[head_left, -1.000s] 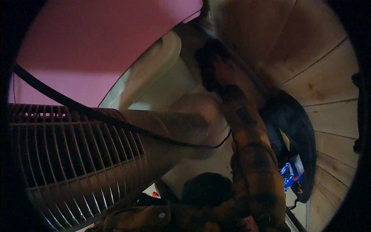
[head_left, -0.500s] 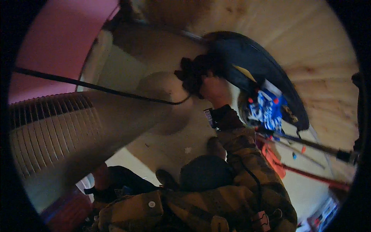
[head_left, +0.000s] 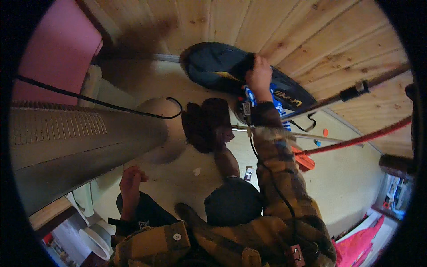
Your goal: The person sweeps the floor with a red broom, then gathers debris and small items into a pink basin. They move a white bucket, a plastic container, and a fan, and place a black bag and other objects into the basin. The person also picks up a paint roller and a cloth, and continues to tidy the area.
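Note:
My right hand (head_left: 260, 76) is closed on the upper edge of a flat black oval case (head_left: 213, 66) with yellow markings. The case leans at the foot of the wood-panelled wall. A blue and white patterned item (head_left: 279, 107) shows partly behind my right wrist. On the floor by my foot lies a dark maroon bundle, seemingly cloth (head_left: 207, 124); its exact kind is unclear. My left hand (head_left: 130, 183) hovers at the lower left, fingers curled in, with nothing visible in them. Next to it stands a tall grey tower with a slatted grille (head_left: 89, 138), its round base on the floor.
A black cable (head_left: 102, 99) crosses from the left to the tower's base. At right, a metal pole (head_left: 329, 102) and a red-handled tool with an orange head (head_left: 304, 161) slant across. Pink furniture (head_left: 58, 49) stands upper left, and a red cloth (head_left: 360, 240) lies lower right.
My right hand has let go of the dark bundle, which now lies on the floor, and has moved up and right onto the black case. My left hand has come up beside the tower.

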`<state>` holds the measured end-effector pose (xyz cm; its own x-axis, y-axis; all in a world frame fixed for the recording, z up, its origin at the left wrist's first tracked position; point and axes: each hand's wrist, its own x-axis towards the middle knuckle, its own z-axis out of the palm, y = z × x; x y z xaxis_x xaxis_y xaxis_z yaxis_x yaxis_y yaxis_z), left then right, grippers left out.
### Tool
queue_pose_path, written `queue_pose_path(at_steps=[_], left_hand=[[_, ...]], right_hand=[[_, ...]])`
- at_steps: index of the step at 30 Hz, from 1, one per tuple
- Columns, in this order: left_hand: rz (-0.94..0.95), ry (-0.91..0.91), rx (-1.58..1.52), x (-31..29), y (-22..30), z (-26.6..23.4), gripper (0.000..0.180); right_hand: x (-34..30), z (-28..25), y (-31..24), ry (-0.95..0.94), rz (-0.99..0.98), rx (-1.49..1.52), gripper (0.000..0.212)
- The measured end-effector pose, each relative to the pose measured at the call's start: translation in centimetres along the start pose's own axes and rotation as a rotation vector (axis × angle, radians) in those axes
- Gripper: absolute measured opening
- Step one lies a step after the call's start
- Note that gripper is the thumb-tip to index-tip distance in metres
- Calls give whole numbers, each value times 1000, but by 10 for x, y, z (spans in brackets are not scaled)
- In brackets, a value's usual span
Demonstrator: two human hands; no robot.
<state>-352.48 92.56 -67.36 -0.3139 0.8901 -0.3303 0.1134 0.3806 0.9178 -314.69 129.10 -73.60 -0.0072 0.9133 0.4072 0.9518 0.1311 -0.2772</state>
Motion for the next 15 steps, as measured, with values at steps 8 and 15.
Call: queue_pose_path(at_steps=[8, 15], left_hand=[[-10, -135, -124, 4, -19, 5, 19], [174, -80, -3, -3, 7, -25, 16]], right_hand=[[1, -2, 9, -294, -71, -33, 39], [39, -151, -46, -132, -250, 455, 20]])
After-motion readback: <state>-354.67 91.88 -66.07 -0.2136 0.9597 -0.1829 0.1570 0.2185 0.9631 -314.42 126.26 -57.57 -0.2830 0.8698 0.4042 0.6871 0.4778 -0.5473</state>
